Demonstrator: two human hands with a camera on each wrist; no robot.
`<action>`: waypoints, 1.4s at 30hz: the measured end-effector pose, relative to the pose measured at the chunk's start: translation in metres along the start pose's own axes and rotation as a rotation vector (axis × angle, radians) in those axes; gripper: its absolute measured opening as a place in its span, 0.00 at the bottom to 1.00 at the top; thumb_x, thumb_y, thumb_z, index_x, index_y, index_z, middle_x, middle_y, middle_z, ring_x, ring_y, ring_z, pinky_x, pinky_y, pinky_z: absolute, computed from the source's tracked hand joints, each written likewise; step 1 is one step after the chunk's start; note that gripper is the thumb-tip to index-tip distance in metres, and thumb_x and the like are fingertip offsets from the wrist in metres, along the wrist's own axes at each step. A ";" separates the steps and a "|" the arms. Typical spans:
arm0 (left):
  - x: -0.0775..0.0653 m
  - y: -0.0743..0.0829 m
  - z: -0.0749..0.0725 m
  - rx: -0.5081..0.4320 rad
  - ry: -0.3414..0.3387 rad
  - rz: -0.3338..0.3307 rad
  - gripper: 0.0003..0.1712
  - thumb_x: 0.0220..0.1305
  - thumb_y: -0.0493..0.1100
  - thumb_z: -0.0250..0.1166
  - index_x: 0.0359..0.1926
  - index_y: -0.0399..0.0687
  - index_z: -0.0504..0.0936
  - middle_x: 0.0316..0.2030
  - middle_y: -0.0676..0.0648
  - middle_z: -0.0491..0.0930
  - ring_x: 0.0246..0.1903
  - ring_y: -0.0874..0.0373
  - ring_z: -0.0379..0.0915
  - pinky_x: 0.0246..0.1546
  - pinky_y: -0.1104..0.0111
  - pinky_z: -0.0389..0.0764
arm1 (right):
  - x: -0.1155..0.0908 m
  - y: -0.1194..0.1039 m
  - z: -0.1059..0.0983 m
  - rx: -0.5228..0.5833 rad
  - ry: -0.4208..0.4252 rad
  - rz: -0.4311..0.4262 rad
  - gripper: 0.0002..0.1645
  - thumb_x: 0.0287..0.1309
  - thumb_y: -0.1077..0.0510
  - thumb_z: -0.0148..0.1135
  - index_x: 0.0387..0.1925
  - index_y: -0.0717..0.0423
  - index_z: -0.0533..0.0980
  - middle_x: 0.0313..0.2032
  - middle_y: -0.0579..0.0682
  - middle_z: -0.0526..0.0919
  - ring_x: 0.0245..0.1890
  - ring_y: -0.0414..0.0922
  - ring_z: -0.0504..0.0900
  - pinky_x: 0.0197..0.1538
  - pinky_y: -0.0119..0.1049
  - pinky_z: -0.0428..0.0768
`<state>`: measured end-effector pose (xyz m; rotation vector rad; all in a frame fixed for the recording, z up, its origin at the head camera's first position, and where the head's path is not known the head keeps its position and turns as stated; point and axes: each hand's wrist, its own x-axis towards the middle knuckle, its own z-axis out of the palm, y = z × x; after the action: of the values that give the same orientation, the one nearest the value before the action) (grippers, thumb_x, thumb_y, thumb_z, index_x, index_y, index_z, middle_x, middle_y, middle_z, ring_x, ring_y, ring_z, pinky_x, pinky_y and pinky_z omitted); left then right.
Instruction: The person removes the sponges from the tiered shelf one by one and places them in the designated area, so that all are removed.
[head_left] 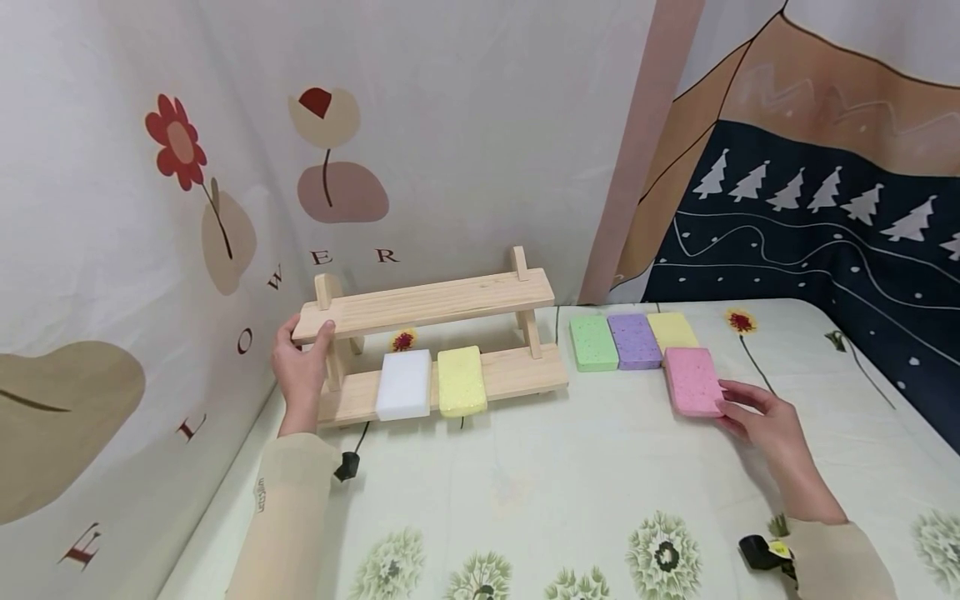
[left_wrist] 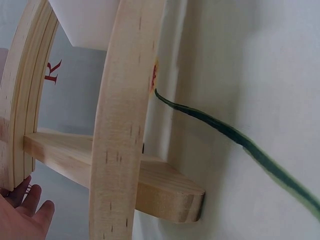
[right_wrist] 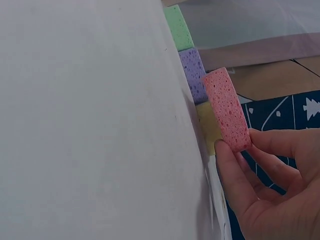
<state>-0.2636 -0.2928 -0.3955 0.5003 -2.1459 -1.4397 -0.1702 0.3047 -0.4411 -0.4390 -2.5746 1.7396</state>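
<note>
My left hand grips the left end of the upper board of a two-tier wooden rack. Its fingertips show at that board's end in the left wrist view. On the rack's lower board lie a white sponge and a yellow sponge, side by side. Between thumb and fingers, my right hand pinches a pink sponge by its right end. In the right wrist view the pink sponge appears raised off the table, edge towards the camera, partly covering another yellow sponge.
Right of the rack, a green sponge, a purple sponge and the second yellow sponge lie in a row on the flower-print tablecloth. Printed curtains hang behind and to the left.
</note>
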 end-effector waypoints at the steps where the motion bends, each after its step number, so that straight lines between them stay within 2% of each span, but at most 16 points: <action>1: 0.000 0.000 0.000 0.000 -0.001 -0.003 0.43 0.65 0.59 0.65 0.74 0.45 0.62 0.71 0.41 0.65 0.71 0.47 0.62 0.74 0.55 0.64 | 0.000 0.000 0.000 -0.003 -0.003 0.007 0.34 0.70 0.55 0.58 0.70 0.67 0.63 0.41 0.29 0.73 0.34 0.19 0.77 0.41 0.20 0.83; 5: 0.000 0.000 0.000 -0.004 -0.001 -0.011 0.43 0.65 0.59 0.64 0.74 0.46 0.61 0.72 0.42 0.65 0.71 0.48 0.61 0.74 0.56 0.64 | 0.001 0.000 -0.002 0.012 -0.014 0.029 0.34 0.70 0.56 0.58 0.70 0.68 0.63 0.35 0.24 0.73 0.33 0.21 0.79 0.41 0.21 0.84; 7: 0.000 0.000 0.000 -0.005 0.000 -0.010 0.43 0.66 0.59 0.64 0.74 0.46 0.61 0.72 0.42 0.65 0.71 0.48 0.61 0.74 0.56 0.64 | 0.002 0.000 -0.003 0.005 -0.019 0.040 0.34 0.70 0.56 0.58 0.70 0.68 0.63 0.35 0.25 0.73 0.33 0.21 0.79 0.41 0.22 0.84; 16: -0.001 0.001 0.000 -0.014 0.007 0.006 0.42 0.65 0.58 0.65 0.73 0.45 0.63 0.71 0.41 0.66 0.70 0.47 0.63 0.73 0.54 0.65 | 0.003 0.002 -0.007 -0.038 -0.049 0.085 0.35 0.71 0.55 0.57 0.71 0.69 0.61 0.44 0.44 0.76 0.32 0.23 0.79 0.40 0.24 0.85; 22: 0.000 0.001 0.000 -0.014 0.006 0.003 0.42 0.65 0.58 0.65 0.73 0.44 0.63 0.71 0.41 0.66 0.70 0.47 0.63 0.73 0.56 0.65 | 0.004 0.005 -0.008 -0.051 -0.054 0.084 0.35 0.71 0.55 0.55 0.70 0.71 0.61 0.44 0.44 0.78 0.31 0.22 0.79 0.40 0.24 0.85; 25: 0.000 0.000 0.000 -0.012 0.004 0.001 0.43 0.65 0.58 0.65 0.73 0.44 0.63 0.71 0.41 0.66 0.70 0.47 0.63 0.73 0.55 0.65 | 0.003 0.004 -0.009 -0.058 -0.060 0.080 0.34 0.72 0.55 0.54 0.70 0.72 0.60 0.49 0.57 0.79 0.31 0.21 0.78 0.40 0.23 0.85; 28: 0.000 0.000 0.001 -0.011 0.004 0.003 0.43 0.65 0.59 0.65 0.73 0.44 0.63 0.71 0.41 0.66 0.70 0.47 0.63 0.72 0.54 0.66 | 0.002 0.004 -0.009 -0.085 -0.063 0.069 0.34 0.73 0.54 0.53 0.70 0.73 0.61 0.61 0.72 0.71 0.32 0.18 0.76 0.40 0.22 0.84; 31: 0.000 0.000 0.001 -0.010 0.005 0.006 0.43 0.65 0.59 0.65 0.73 0.44 0.63 0.71 0.41 0.66 0.70 0.47 0.63 0.72 0.54 0.66 | 0.001 0.004 -0.010 -0.122 -0.052 0.056 0.34 0.73 0.53 0.53 0.69 0.73 0.62 0.67 0.75 0.64 0.31 0.14 0.72 0.39 0.19 0.83; 34: 0.000 0.000 0.001 -0.009 0.004 0.007 0.43 0.65 0.59 0.65 0.73 0.44 0.62 0.71 0.41 0.66 0.70 0.47 0.63 0.73 0.54 0.66 | 0.001 0.004 -0.010 -0.142 -0.036 0.041 0.33 0.73 0.53 0.53 0.68 0.73 0.63 0.66 0.75 0.65 0.31 0.13 0.71 0.39 0.18 0.82; 36: 0.000 0.000 0.001 -0.010 0.006 0.012 0.43 0.65 0.59 0.66 0.73 0.44 0.62 0.71 0.41 0.66 0.70 0.47 0.63 0.72 0.55 0.66 | 0.002 0.006 -0.011 -0.134 -0.027 0.033 0.33 0.72 0.53 0.54 0.68 0.73 0.64 0.63 0.72 0.71 0.32 0.14 0.72 0.39 0.19 0.83; 38: 0.000 0.000 0.001 -0.013 0.005 0.014 0.43 0.65 0.59 0.65 0.73 0.44 0.62 0.71 0.41 0.66 0.70 0.47 0.63 0.72 0.55 0.66 | 0.002 0.007 -0.013 -0.121 -0.020 0.027 0.32 0.72 0.54 0.54 0.68 0.73 0.64 0.50 0.59 0.82 0.32 0.14 0.74 0.39 0.19 0.83; 39: 0.000 0.000 0.001 -0.015 0.004 0.015 0.43 0.65 0.59 0.65 0.73 0.44 0.62 0.70 0.41 0.66 0.70 0.48 0.63 0.72 0.55 0.66 | 0.002 0.007 -0.013 -0.113 -0.020 0.026 0.32 0.72 0.54 0.54 0.68 0.73 0.64 0.45 0.50 0.84 0.32 0.15 0.74 0.39 0.20 0.83; 42: 0.000 0.000 0.001 -0.018 0.003 0.016 0.43 0.65 0.58 0.65 0.73 0.43 0.63 0.70 0.41 0.67 0.69 0.47 0.64 0.72 0.55 0.67 | 0.001 0.007 -0.016 -0.084 -0.021 0.020 0.32 0.72 0.54 0.54 0.68 0.73 0.64 0.33 0.23 0.76 0.32 0.16 0.76 0.39 0.19 0.83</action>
<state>-0.2637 -0.2924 -0.3957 0.4772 -2.1279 -1.4465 -0.1675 0.3222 -0.4417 -0.4516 -2.6752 1.6551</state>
